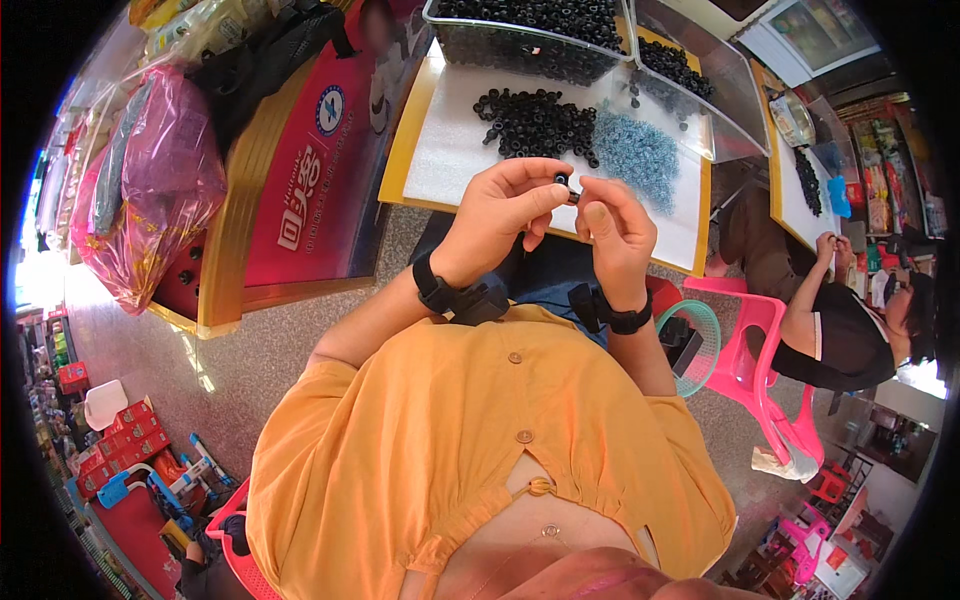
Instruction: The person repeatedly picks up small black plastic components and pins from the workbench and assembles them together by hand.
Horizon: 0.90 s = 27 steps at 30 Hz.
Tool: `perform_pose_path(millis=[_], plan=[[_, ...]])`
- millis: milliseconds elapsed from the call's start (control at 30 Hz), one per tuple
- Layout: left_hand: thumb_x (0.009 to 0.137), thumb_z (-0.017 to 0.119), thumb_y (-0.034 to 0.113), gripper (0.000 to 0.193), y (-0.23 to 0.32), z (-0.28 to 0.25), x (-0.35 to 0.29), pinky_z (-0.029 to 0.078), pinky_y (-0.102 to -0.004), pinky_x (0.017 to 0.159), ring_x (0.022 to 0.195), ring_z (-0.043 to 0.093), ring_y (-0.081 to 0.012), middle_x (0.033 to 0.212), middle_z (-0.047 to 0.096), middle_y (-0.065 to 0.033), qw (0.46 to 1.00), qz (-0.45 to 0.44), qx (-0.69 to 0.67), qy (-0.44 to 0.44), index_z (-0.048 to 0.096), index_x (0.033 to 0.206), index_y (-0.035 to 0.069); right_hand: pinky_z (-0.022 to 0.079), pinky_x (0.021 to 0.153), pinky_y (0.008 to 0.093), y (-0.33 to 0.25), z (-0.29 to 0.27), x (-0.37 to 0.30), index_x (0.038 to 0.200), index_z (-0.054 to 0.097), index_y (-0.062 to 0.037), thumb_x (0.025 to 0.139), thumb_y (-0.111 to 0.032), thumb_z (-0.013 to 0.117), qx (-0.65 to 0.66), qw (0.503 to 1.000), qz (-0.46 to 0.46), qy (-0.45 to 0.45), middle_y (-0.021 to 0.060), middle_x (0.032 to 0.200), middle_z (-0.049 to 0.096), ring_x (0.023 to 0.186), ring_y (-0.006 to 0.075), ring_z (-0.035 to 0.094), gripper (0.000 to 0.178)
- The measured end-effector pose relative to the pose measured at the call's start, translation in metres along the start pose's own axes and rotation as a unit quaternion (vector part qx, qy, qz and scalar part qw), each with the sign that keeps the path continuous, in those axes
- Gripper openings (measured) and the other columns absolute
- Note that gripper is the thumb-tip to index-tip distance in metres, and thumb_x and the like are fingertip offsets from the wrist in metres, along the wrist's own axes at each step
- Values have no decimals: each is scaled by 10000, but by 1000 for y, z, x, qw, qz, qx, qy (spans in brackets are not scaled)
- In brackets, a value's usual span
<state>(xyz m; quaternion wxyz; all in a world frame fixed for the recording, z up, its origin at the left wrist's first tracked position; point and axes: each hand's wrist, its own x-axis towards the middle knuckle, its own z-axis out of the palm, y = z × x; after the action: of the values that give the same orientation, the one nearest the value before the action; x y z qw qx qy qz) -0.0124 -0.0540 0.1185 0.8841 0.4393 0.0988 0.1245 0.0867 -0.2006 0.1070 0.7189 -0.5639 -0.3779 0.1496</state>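
In front of my chest, over the near edge of a white board with a yellow rim, both hands meet. My left hand pinches a small black round part between thumb and index finger. My right hand comes in from the other side, its fingertips closed on black at the same spot; whether that is one part or two I cannot tell. Beyond my fingers lies a heap of black ring-like parts. Beside it, to the right, spreads a pile of small clear bluish pieces.
Clear plastic bins of black parts stand at the far side. To the left is a pink printed table with a pink plastic bag. A green basket and pink chair stand right; another person works beyond.
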Motion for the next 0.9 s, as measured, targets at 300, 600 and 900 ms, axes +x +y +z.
perform_pose_path(millis=[300,600,900], plan=[[910,663,74,272,-1,2,0,398,-191,425,572,519,-52,860,657,-32,1000,0,-17,8,626,1170,6,435,633,192,7,3,0,1100,659,36,905,-2,652,-4,1000,-18,9,53,1011,589,769,78,538,199],[876,708,59,290,0,-6,-5,423,-190,459,571,535,-47,841,658,-15,989,57,135,-4,663,1160,19,449,676,212,-10,-6,3,1037,693,18,866,12,690,-71,997,-29,12,68,1007,609,810,111,565,172],[857,732,74,277,1,-4,-10,426,-191,477,566,540,-37,769,650,-16,960,112,254,-21,698,1128,28,490,678,261,-25,-4,11,1007,722,-34,810,3,728,-243,960,-134,-28,82,906,660,800,177,620,201]])
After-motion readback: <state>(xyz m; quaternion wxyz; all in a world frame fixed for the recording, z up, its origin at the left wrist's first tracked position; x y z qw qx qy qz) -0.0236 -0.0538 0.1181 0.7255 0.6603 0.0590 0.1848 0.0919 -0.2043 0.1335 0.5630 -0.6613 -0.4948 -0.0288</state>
